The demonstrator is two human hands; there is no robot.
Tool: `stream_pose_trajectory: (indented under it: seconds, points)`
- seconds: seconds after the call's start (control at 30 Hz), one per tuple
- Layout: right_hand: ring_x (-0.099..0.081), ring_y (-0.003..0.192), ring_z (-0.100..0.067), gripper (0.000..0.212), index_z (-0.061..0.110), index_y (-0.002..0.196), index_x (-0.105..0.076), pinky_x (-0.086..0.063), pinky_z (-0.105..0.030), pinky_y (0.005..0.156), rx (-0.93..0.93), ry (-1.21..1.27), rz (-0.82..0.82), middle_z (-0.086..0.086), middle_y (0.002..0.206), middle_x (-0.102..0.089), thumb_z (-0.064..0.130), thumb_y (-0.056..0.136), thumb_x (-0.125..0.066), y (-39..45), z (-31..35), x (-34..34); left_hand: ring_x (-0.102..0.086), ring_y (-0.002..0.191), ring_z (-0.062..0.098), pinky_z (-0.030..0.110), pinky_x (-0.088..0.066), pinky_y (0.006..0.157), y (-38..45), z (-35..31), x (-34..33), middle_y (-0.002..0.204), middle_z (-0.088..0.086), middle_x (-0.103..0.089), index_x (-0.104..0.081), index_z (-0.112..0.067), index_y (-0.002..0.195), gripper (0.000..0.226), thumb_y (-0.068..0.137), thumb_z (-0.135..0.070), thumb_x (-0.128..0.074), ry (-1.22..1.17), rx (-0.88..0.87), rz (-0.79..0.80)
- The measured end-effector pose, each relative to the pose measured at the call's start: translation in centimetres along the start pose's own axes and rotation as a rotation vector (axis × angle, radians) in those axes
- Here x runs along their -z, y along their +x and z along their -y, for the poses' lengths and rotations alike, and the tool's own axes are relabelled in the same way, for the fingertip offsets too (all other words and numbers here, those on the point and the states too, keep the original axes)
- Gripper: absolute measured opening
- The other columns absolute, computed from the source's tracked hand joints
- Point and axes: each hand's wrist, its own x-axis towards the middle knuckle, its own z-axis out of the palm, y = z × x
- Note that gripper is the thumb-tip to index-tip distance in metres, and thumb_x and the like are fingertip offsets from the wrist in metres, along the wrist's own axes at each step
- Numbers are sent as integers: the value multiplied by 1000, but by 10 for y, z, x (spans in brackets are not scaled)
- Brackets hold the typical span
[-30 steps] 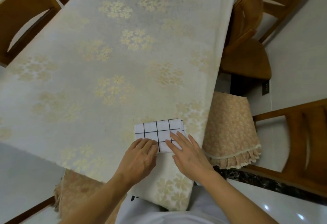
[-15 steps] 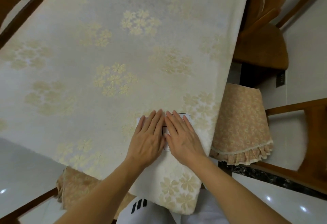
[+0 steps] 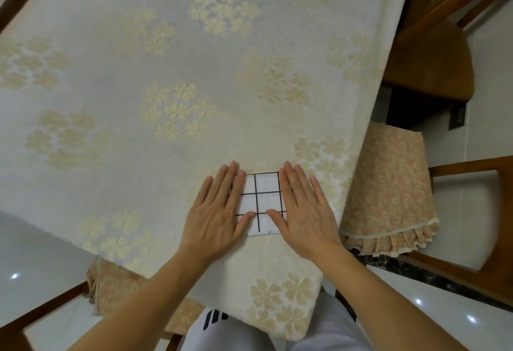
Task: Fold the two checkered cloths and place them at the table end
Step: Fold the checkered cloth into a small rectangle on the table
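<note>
A folded white cloth with black grid lines point(image 3: 263, 200) lies flat near the table's near right corner. My left hand point(image 3: 219, 212) rests palm down on its left part, fingers spread. My right hand point(image 3: 302, 209) lies palm down on its right part, fingers spread too. Only the middle strip of the cloth shows between the two hands. I cannot tell whether it is one cloth or two stacked; no separate second checkered cloth is visible.
The table wears a cream tablecloth with pale gold flower clusters point(image 3: 177, 112). Wooden chairs stand at the right point(image 3: 433, 53), one with a peach floral seat cover point(image 3: 388, 187). Another covered seat point(image 3: 116, 287) sits under the near left edge.
My hands came together on top of the cloth, then slid apart sideways to its left and right edges, uncovering its middle.
</note>
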Motion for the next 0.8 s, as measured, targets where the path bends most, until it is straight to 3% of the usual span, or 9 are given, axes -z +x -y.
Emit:
stream_pose_trajectory:
  seconds: [0.47,0.53,0.57,0.63,0.67,0.73,0.8]
  points:
    - [8,154,-18,82,9,158,3,-7,-46,124,-56,32,22,-6,167,8,64,101,-14,-8,-6,7,5,154,18,48,-8,124,-9,11,6,167,4,4,1,-13,158,76,101,-60,-15,-64,75,32]
    - [2,154,-19,76,11,159,-4,-9,-46,124,-74,91,-5,-6,168,0,59,102,-19,-10,-6,14,-6,154,21,48,-14,123,-12,8,14,167,7,-8,-10,-13,159,71,102,-55,-22,-136,156,-17]
    - [-8,154,-22,71,12,159,-13,-15,-47,123,-104,132,-39,-7,167,-11,53,102,-26,-12,-7,19,-20,151,26,48,-23,120,-13,5,19,164,11,-21,-22,-12,156,67,102,-51,-29,-172,221,-72]
    - [-41,138,-27,56,13,150,-38,-39,-48,111,-180,215,-159,-10,150,-44,40,101,-43,-15,-9,30,-50,126,33,46,-46,98,-16,1,29,141,16,-51,-49,-9,137,48,101,-39,-43,-229,370,-242]
    - [-53,120,-27,48,13,141,-48,-48,-48,99,-214,254,-222,-10,133,-56,34,99,-50,-15,-10,34,-56,110,33,44,-48,85,-17,-1,33,125,15,-59,-56,-8,125,36,101,-34,-48,-270,458,-317]
    - [-58,92,-24,33,12,125,-58,-53,-45,78,-287,342,-266,-6,105,-61,28,96,-57,-14,-11,41,-58,91,29,42,-47,74,-18,-4,39,104,9,-62,-61,-10,108,20,99,-27,-54,-387,609,-337]
    - [-57,81,-21,20,14,109,-60,-53,-42,70,-363,411,-200,-3,93,-60,30,97,-57,-9,-10,46,-58,82,24,44,-50,72,-18,-7,40,93,2,-62,-61,-13,98,14,98,-26,-55,-455,681,-277]
